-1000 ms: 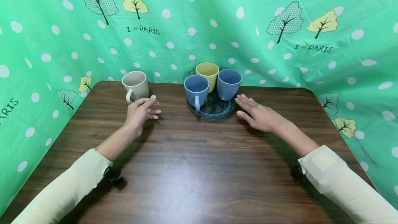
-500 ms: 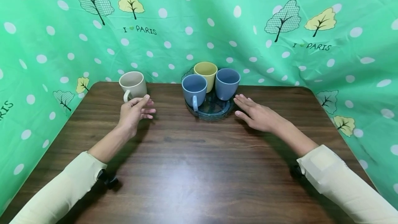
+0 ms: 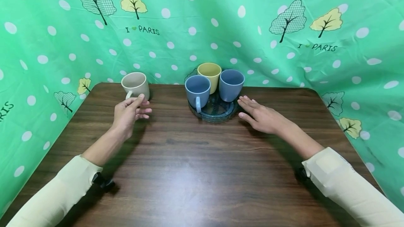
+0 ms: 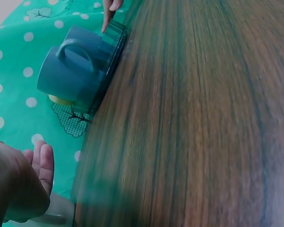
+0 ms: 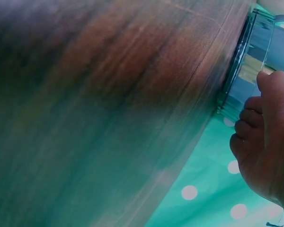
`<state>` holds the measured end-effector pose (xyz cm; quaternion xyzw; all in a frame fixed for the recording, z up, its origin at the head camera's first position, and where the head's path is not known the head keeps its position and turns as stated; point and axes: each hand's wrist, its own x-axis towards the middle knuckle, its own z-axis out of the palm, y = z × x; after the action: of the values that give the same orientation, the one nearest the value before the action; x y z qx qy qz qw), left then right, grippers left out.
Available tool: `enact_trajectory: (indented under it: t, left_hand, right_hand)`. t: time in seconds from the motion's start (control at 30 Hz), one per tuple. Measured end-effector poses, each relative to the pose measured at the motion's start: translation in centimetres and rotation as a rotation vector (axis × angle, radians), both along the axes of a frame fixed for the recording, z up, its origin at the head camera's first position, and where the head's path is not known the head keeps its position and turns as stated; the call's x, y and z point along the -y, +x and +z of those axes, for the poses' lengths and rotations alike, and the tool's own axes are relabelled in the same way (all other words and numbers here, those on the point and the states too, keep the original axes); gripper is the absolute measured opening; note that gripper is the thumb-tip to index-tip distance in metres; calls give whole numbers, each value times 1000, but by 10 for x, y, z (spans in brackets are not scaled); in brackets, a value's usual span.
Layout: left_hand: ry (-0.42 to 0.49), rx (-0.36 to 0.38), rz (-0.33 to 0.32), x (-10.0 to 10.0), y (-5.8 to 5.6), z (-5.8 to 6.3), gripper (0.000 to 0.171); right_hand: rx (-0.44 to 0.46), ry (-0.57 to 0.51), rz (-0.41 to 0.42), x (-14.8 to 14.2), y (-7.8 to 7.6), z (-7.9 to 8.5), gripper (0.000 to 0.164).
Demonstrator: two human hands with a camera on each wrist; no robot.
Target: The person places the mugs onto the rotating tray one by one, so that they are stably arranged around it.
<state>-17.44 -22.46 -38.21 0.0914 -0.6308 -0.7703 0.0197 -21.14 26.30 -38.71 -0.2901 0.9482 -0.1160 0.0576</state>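
My left hand (image 3: 127, 116) hangs in front of the beige mug (image 3: 140, 87), its thumb overlapping the mug's lower front and its fingers loosely bent around nothing. That mug stands upright near the table's back edge, its handle partly hidden by the hand. My right hand (image 3: 262, 116) is held flat with straight fingers, fingertips right at the right rim of a clear round glass tray (image 3: 217, 117). On the tray stand a blue mug (image 3: 195, 92) with its handle to the front, a second blue mug (image 3: 231, 87) and a yellow mug (image 3: 215, 80) behind them.
The dark wooden table (image 3: 202, 171) spreads out in front of the mugs. A green dotted curtain (image 3: 176, 16) with printed trees hangs along the table's back and sides, close behind the tray and the beige mug.
My left hand has shifted left, closer to the front of the beige mug and its handle. The right hand and the mugs on the tray have stayed in place.
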Motion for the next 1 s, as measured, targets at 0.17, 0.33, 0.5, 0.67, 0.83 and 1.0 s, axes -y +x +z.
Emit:
enact_trajectory:
  t: [0.17,0.33,0.5,0.67,0.83,1.0]
  left_hand:
    - [32,3,16,7,1,2,23]
    - [54,-4,31,14,1,2,21]
    - [69,1,44,20,1,2,19]
    - [60,3,55,26,2,3,19]
    - [61,5,86,31,1,4,21]
    - [74,12,103,37,1,5,18]
  right_hand:
    - [2,8,-1,0,0,0,66]
    - [6,8,-6,-1,1,1,67]
    - [7,6,-6,-1,1,2,67]
    - [9,1,-9,1,3,1,66]
    - [5,6,-10,2,4,1,66]
    - [7,12,-14,3,5,2,66]
